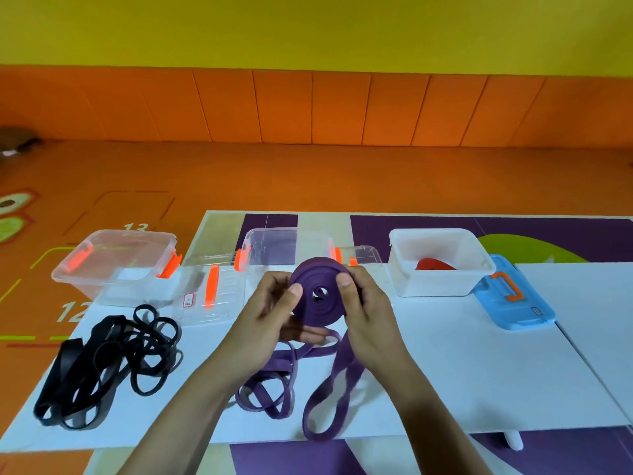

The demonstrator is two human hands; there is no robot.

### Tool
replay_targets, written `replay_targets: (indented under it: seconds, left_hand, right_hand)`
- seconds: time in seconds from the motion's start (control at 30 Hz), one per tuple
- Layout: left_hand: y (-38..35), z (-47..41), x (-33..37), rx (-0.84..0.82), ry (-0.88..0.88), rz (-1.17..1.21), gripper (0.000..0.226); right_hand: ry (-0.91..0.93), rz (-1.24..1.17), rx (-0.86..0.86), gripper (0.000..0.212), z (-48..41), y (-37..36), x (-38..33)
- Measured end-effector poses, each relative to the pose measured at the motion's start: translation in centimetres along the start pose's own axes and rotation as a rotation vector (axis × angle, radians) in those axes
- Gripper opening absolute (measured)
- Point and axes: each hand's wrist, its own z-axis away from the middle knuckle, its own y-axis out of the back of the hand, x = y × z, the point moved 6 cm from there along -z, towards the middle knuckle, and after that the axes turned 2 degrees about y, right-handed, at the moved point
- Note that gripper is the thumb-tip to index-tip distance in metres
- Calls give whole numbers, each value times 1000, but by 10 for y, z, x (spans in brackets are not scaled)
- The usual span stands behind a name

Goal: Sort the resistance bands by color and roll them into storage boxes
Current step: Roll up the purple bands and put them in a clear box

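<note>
1 head-worn view — looks forward and down, close over the table [445,365].

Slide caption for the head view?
Left hand and right hand hold a purple band coil; black bands lie loose nearby.

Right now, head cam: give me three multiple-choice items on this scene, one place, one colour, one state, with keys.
1. Where do the black bands lie?
A) in a clear box
B) on the table, at its left end
C) on the floor

2. What colour is the band in the white box?
A) red
B) green
C) black

3. What state is the purple roll in?
A) lying loose on the table
B) stored in a box
C) gripped by both hands, tail hanging

Keys:
1 B: the black pile sits on the white tabletop, beside the left hand.
2 A: a red band shows inside the white box.
3 C: the left hand and the right hand hold the purple roll above the table, its tail trailing down.
</note>
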Motion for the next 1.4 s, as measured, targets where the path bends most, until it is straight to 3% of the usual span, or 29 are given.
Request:
replay_targets:
  seconds: [0.1, 0.2, 0.27, 0.43, 0.67, 0.77, 0.87, 1.0, 1.1, 1.23, 1.4]
  left_hand:
    - [7, 1, 4, -61, 99, -100, 11]
    - [19, -2, 23, 1, -42, -427, 14]
    - [19, -2, 34, 8, -137, -495, 16]
    - [14, 2, 37, -81, -223, -559, 18]
    - [17, 2, 34, 83, -288, -432, 24]
    - [25, 0, 35, 167, -293, -317, 28]
    - [22, 0, 31, 164, -255, -219, 30]
    - [12, 1, 21, -10, -76, -110, 23]
    - [26, 0, 26, -22, -13, -244, 13]
    - [30, -3, 45, -10, -119, -581, 23]
    - [22, -3, 44, -95, -162, -555, 26]
  right_hand:
    - [-3, 76, -61, 33, -4, 5, 0]
    - [28, 76, -176, 29, -5, 4, -8]
    - [60, 76, -222, 24, -5, -1, -13]
    - [74, 22, -187, 15, -2, -2, -18]
    - [38, 177, -201, 30, -9, 4, -16]
    - [-21, 44, -186, 30, -4, 2, -11]
    - [-43, -78, -118, 31, -4, -1, -12]
    - [-25, -74, -79, 37, -8, 4, -12]
    - [-27, -75, -124, 31, -5, 7, -10]
    - [16, -49, -216, 14, -3, -3, -16]
    - [7, -125, -169, 7, -5, 2, -18]
